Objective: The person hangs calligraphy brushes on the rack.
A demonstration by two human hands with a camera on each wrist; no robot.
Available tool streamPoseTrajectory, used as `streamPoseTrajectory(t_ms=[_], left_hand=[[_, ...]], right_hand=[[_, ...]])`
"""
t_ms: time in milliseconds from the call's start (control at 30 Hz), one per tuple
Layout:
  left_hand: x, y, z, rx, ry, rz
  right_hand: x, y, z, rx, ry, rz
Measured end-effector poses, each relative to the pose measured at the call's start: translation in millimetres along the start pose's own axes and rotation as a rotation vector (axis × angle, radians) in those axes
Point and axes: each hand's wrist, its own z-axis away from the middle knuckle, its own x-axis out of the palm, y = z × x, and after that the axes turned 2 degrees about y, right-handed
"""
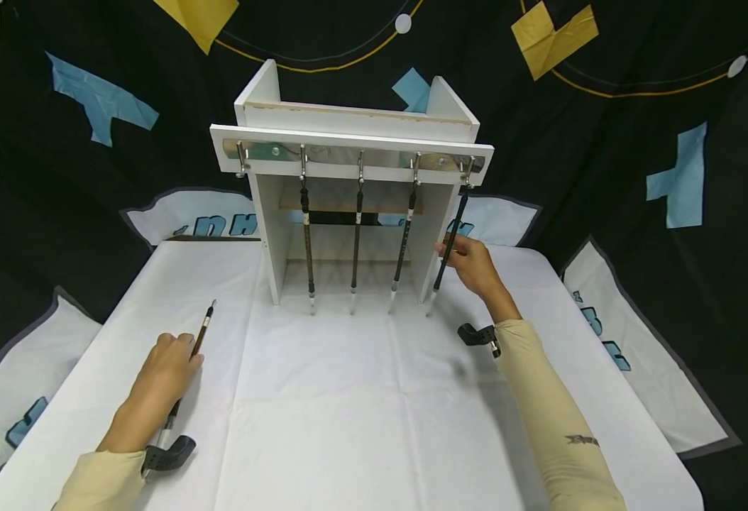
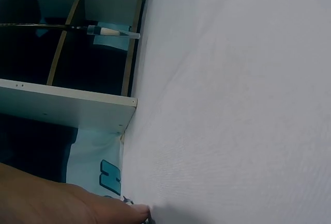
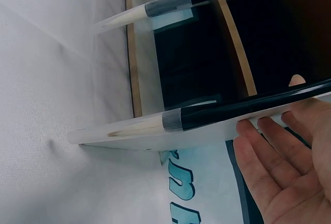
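In the head view my left hand [image 1: 166, 369] grips a dark-handled calligraphy brush [image 1: 203, 333] low over the left side of the table. Its clear-capped end points back toward my wrist. At the rack's right end hangs a black calligraphy brush [image 1: 453, 241], tilted, its pale bristles under a clear cap. My right hand [image 3: 289, 167] is at this brush's handle. Seen from the right wrist, its fingers are loosely extended; one fingertip [image 3: 296, 80] shows past the handle and the others lie below it. The left wrist view catches only part of my left hand [image 2: 77, 203].
A white wooden rack [image 1: 351, 167] stands at the table's back, with metal hooks along its front bar. Three more capped brushes, including a middle one [image 1: 357, 245], hang there. White cloth covers the table [image 1: 323, 426]. Behind it hangs a black curtain [image 1: 604, 156] with taped patches.
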Motion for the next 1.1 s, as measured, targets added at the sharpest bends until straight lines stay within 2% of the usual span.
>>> streamPoseTrajectory(t_ms=[467,733,933,1100], left_hand=[[2.5,7.1,2.8,0.07,0.08,-0.041],[2.7,6.6,3.4,0.067,0.084,-0.036],[-3.6,6.2,2.1,0.018,0.033,0.003],[-13.8,9.1,4.1,0.032,0.084,0.075]], right_hand=[[2,-1,0,-0.021,0.001,-0.005],[2,-1,1,-0.037,0.007,0.011],[3,-1,1,-0.014,0.002,0.0],[2,-2,1,-0.012,0.0,-0.009]])
